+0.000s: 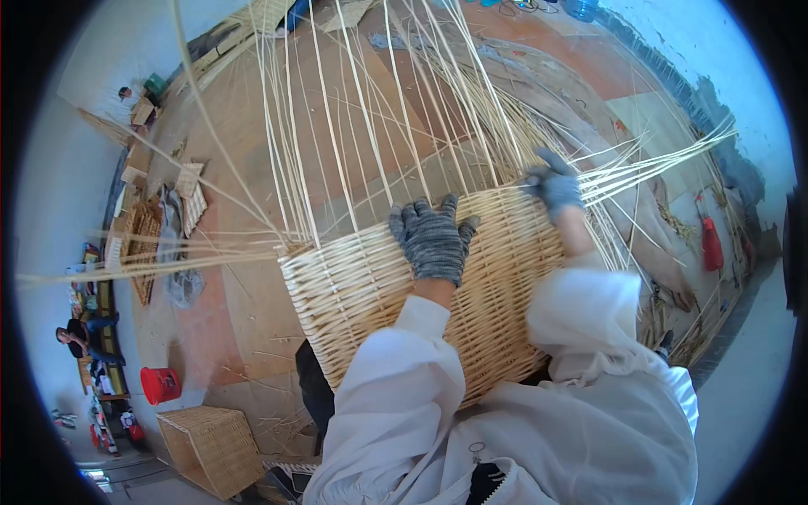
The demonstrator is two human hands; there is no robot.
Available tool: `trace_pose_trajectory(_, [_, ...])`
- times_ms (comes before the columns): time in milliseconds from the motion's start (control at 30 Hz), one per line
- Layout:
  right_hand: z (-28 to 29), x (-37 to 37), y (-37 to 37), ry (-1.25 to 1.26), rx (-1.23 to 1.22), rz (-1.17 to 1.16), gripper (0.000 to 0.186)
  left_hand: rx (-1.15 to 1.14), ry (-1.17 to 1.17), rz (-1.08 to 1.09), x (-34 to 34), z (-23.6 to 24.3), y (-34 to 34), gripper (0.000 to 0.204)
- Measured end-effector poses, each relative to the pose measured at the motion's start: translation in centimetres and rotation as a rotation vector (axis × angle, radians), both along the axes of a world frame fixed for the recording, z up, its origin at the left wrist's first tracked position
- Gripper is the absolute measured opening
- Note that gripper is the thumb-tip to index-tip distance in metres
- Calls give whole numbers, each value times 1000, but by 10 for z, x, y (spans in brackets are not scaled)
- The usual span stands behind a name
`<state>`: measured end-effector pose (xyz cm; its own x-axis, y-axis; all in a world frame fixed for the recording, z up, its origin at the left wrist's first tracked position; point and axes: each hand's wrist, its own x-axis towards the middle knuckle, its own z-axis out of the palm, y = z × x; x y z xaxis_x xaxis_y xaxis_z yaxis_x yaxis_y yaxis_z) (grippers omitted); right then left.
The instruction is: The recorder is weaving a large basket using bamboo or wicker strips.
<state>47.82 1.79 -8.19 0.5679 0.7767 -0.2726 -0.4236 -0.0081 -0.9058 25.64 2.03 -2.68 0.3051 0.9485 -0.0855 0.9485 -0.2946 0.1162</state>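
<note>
A pale woven wicker panel (337, 303) lies across my lap, with long unwoven canes (353, 101) fanning up from its far edge. My gloved left hand (431, 240) rests on the weave near that edge, fingers spread. My gloved right hand (551, 189), blurred by motion, is at the far right end of the edge, among canes where a bundle (665, 160) sticks out to the right. What its fingers hold, if anything, is unclear. More loose canes (151, 269) stick out from the panel's left corner.
A person (80, 341) reclines at the left wall. Nearby are a red bucket (161, 385), a woven basket (210, 450) and stacked wicker pieces (145, 244). Scattered canes and sheeting lie along the right wall, near a red object (709, 244). A blue water jug (581, 10) is at the back.
</note>
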Motion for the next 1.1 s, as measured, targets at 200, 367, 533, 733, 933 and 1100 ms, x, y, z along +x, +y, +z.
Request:
trace_pose_trajectory(200, [-4, 59, -72, -571, 48, -316, 39, 469, -600, -134, -61, 21, -57, 51])
trace_pose_trajectory(367, [36, -43, -65, -266, -138, 516, 20, 623, -931, 260, -204, 31, -46, 51])
trace_pose_trajectory(533, [85, -213, -22, -436, 180, 873, 19, 230, -1279, 291, -229, -2, -19, 51])
trace_pose_trajectory(733, [116, -306, 97, -2031, 532, 1137, 11, 251, -1202, 252, -236, 5, -13, 37])
trace_pose_trajectory(933, [1, -338, 245, -2083, 0, 1801, 12, 214, -1352, 287, -239, -3, -16, 31])
trace_pose_trajectory(1100, [53, -334, 252, -2206, 473, 1619, 14, 158, -1370, 380, -251, -4, -22, 32])
